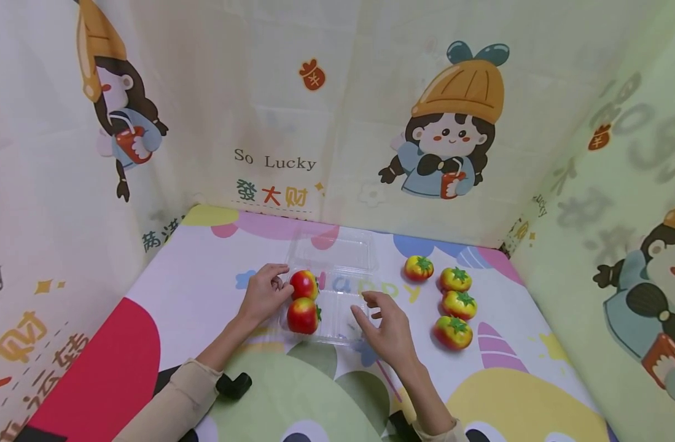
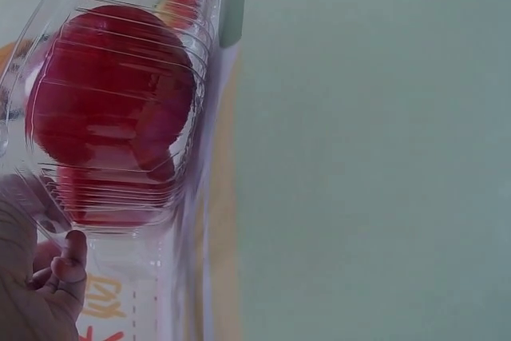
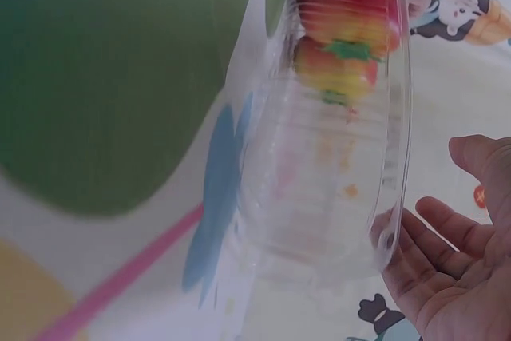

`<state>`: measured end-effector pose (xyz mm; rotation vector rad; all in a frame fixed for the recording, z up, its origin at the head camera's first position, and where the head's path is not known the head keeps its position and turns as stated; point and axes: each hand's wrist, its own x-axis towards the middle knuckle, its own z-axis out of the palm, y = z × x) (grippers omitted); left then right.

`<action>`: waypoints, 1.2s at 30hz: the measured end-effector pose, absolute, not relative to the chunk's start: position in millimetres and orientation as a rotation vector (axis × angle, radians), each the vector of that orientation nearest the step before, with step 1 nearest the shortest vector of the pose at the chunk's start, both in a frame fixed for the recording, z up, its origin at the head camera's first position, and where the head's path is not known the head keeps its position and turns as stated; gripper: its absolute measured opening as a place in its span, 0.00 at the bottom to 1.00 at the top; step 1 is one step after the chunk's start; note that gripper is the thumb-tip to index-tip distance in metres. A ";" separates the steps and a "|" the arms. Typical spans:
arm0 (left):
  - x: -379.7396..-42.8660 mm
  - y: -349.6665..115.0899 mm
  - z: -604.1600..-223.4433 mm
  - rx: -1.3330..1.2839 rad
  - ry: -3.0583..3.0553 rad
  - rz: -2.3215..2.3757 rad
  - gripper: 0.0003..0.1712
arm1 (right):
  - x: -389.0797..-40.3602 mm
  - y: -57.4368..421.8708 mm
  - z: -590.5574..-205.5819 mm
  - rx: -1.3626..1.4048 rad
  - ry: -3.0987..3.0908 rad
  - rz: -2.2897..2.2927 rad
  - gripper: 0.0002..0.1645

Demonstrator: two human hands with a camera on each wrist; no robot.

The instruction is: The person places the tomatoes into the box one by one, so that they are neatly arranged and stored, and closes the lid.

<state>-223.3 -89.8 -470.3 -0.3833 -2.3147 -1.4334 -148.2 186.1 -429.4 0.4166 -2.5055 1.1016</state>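
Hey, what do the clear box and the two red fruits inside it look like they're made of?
The clear box looks like thin, glossy plastic: see-through, with moulded ribs and bright glints. The red fruits look smooth and shiny, red blending into yellow; that could be painted plastic or foam, though real fruit can't be ruled out.

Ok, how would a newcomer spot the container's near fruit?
On the patterned table, a clear container lies between the left hand and right hand. At its left, the near fruit is mostly red like the far fruit, but closer to the person.
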 end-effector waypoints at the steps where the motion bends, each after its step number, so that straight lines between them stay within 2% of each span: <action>1: -224.8 -89.4 -469.9 -0.383 -2.315 -1.433 0.21 | -149.2 187.6 -429.2 0.411 -2.500 1.100 0.22; 14: -232.7 -87.0 -471.2 -0.337 -2.335 -1.424 0.21 | -154.2 200.5 -431.8 0.373 -2.467 1.077 0.22; 36: -237.7 -94.5 -467.3 -0.415 -2.381 -1.385 0.18 | -169.4 226.5 -431.1 0.218 -2.540 1.074 0.23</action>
